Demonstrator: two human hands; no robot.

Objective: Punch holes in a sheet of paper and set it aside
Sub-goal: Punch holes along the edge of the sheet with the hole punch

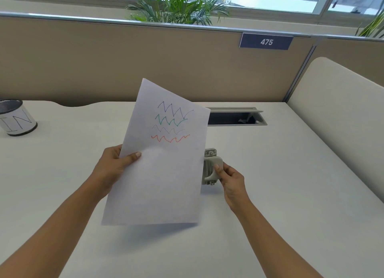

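Nearest the camera, 2 bare forearms reach over the white desk (270, 194). The left hand (113, 167) pinches the sheet of paper (164, 173) at its left edge, thumb on the upper face and the other fingers hidden beneath it. The sheet is lifted clear of the desk and tilted, casting a shadow below its near edge. Its right edge lies just beside the hole punch (212, 167), and whether it has entered the slot cannot be told.

The right hand (231, 180) is closed around the punch's pale lever from the right, thumb tip on its upper surface, with the other fingers curled behind. The punch stands on the desk, partly covered by the sheet.

The step in hand appears to be feeding the paper in. To do it well, the person should level the sheet, slide its right edge squarely and fully into the slot, steady the base, then press the lever straight down. A skewed edge would likely give crooked holes.

Beyond the fingers, 4 coloured zigzags mark the sheet's far half. Farther off sit a cable hatch (234, 117), a tin marked "IN" (16, 119) and a partition sign (266, 41) reading 475.
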